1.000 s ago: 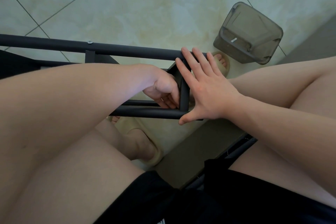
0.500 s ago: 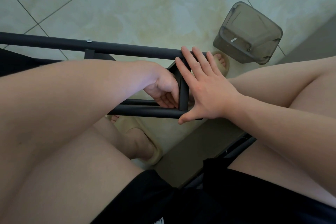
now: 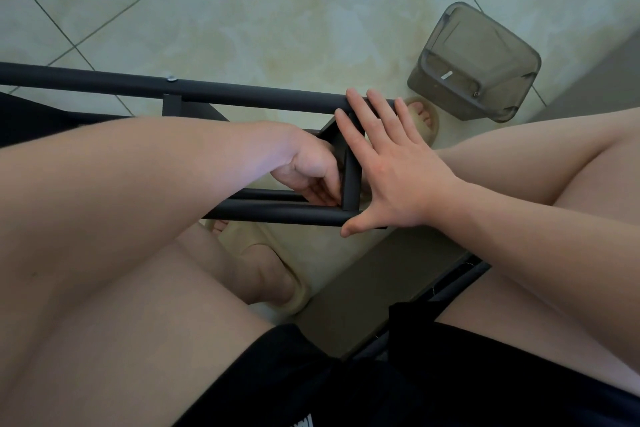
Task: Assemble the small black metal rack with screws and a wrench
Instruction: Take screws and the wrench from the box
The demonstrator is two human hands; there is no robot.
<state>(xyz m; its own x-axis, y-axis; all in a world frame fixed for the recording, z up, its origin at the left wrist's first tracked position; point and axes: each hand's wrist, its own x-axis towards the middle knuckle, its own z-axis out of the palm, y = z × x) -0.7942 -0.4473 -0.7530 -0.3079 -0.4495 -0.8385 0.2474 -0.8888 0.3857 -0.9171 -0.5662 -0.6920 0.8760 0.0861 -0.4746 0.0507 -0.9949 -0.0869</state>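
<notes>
Left fingers (image 3: 320,191) partly behind rack (image 3: 277,215) bar.

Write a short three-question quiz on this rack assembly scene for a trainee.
1. True or false: the right hand presses flat, fingers straight, against the end of the black rack.
2. The grey container lies: A) on the floor tiles, B) on a lap, C) on the rack.
3. Fill in: the left hand, reaching inside the rack, has its fingers ____.
Key: 1 true; 2 A; 3 curled.
</notes>
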